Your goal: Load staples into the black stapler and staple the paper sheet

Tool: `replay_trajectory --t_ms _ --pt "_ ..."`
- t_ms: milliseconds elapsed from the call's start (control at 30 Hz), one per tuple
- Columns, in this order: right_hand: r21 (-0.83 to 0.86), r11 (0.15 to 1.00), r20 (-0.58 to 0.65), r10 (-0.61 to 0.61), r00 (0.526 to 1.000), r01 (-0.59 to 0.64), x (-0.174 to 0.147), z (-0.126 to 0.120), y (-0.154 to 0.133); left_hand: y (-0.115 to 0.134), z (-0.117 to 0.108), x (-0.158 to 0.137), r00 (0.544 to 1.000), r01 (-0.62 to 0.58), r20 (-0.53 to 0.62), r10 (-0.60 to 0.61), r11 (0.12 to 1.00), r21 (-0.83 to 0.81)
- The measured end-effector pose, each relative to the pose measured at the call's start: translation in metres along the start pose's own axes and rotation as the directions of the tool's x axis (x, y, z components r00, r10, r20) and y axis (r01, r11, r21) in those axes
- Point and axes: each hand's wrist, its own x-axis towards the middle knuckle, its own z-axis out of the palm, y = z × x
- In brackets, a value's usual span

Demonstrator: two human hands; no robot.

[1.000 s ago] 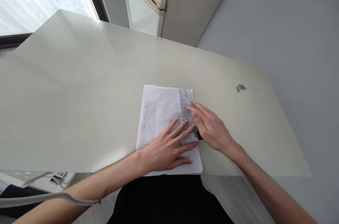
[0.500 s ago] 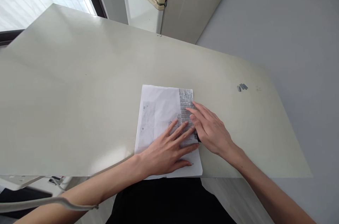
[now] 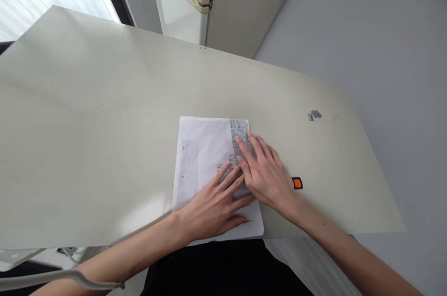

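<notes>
White papers or a thin booklet point(image 3: 209, 140) lie near the table's front edge. Along the right side of the top page runs a grey, brick-patterned strip point(image 3: 240, 127), with small print beside it. My left hand point(image 3: 216, 207) rests flat on the lower part of the page, fingers spread. On the strip and the paper's right edge lies my right hand point(image 3: 268, 175), fingers stretched out, its thumb close to my left fingertips. A black object with an orange middle point(image 3: 297, 183) peeks out from beside my right wrist; the rest of it is hidden.
The pale table point(image 3: 104, 147) has slanted edges. Several small grey pieces or marks point(image 3: 314, 114) are on its right part. Behind stands a fridge point(image 3: 188, 11); a grey wall point(image 3: 366, 30) borders the right. A grey cable-like thing point(image 3: 63, 276) crosses the lower left.
My right hand has slid left, farther onto the strip and near my left fingers. The orange-and-black object now shows to the right of my wrist. The view has shifted slightly.
</notes>
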Motion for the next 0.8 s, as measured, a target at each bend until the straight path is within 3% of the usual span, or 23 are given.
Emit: replay_trajectory --t_ms 233,400,467,600,800 --pt "0.289 0.957 -0.113 -0.004 0.994 0.037 -0.012 -0.025 0.020 -0.006 -0.009 -0.010 0.999 0.019 0.034 -0.019 1.000 0.004" --pt "0.245 0.937 -0.065 -0.242 0.968 0.251 -0.052 -0.024 0.061 -0.010 -0.024 -0.026 0.998 0.043 0.053 -0.044 0.999 0.019" --pt "0.233 0.932 -0.087 -0.266 0.960 0.279 -0.068 -0.016 0.077 -0.012 -0.030 -0.033 0.996 0.073 0.053 -0.075 0.997 0.035" --pt "0.284 0.937 -0.201 -0.148 0.968 0.203 -0.089 -0.001 0.100 -0.023 -0.046 -0.053 0.973 0.230 -0.017 -0.229 0.970 0.079" --pt "0.378 0.924 -0.301 0.059 0.952 0.063 -0.096 0.011 0.118 -0.041 -0.076 -0.093 0.891 0.453 -0.071 -0.448 0.875 0.172"
